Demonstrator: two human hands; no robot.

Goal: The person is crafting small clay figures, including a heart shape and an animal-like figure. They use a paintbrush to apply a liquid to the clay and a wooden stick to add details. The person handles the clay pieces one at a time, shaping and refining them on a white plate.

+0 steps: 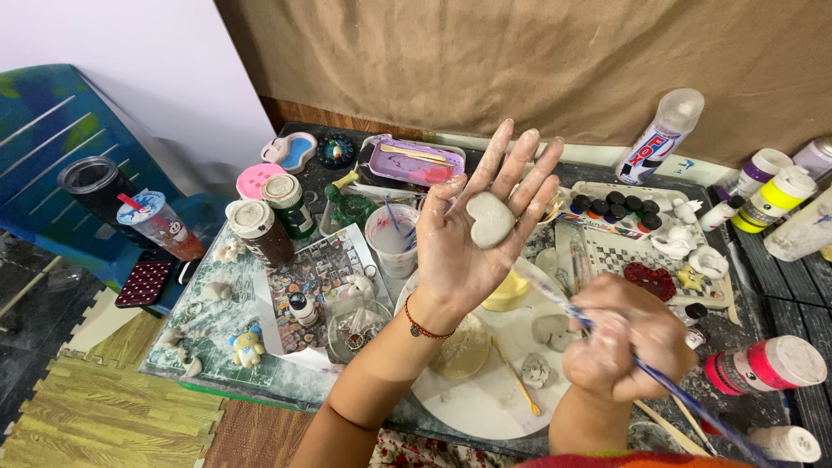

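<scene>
A cluttered craft table is seen from above, w/ a dark tumbler and a lidded cup at far left, then two brown jars, small clay figures and a water cup w/ brushes. At centre the left hand is held up flat, palm toward the camera, fingers fully spread and closed on nothing; a pale grey clay heart lies loose on the palm, resting against the finger bases, well above the white round board where other clay bits lie. To its right, the right hand is curled into a tight fist round a blue-striped brush, whose tip is angled up-left toward the heart but is not yet touching it. Judged from this, the heart is being presented for painting or smoothing, approx. at the start of that step: no colour is seen on it. The next move would call for the palm to be kept level so the heart is not tipped off, and for a light brush touch. Further right, a paint set, a spray can and a pink-labelled tube are seen.
</scene>
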